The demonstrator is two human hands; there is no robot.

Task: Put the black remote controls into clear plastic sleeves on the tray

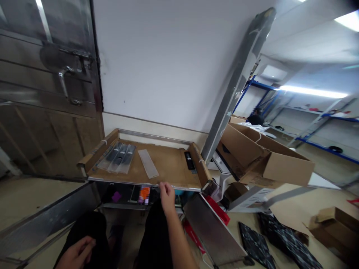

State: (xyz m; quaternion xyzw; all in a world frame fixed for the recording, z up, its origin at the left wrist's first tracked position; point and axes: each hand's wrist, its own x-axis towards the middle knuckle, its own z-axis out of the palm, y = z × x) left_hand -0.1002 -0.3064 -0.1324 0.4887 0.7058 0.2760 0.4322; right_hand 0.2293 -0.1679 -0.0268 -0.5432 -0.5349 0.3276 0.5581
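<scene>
My right hand [167, 193] is at the front edge of a low cardboard-covered table [171, 168]. Its fingers are curled together, and anything inside them is hidden. Over my left knee, my left hand [80, 251] is closed loosely, with nothing showing in it. A frosted flat plastic sleeve [148, 163] lies bare on the tabletop, beyond my right hand. To its left are several clear sleeves with dark strips inside [122, 158], side by side and overlapping. A slim black object with a pale label [189, 160] rests against the right rim; I cannot make out its kind.
Under the tabletop is a shelf with an orange item [144, 192] and a purple item [116, 196]. A metal door [47, 86] stands at the left. Large open cardboard boxes [288, 168] and dark patterned bags [256, 243] are at the right. A person [255, 118] is far back.
</scene>
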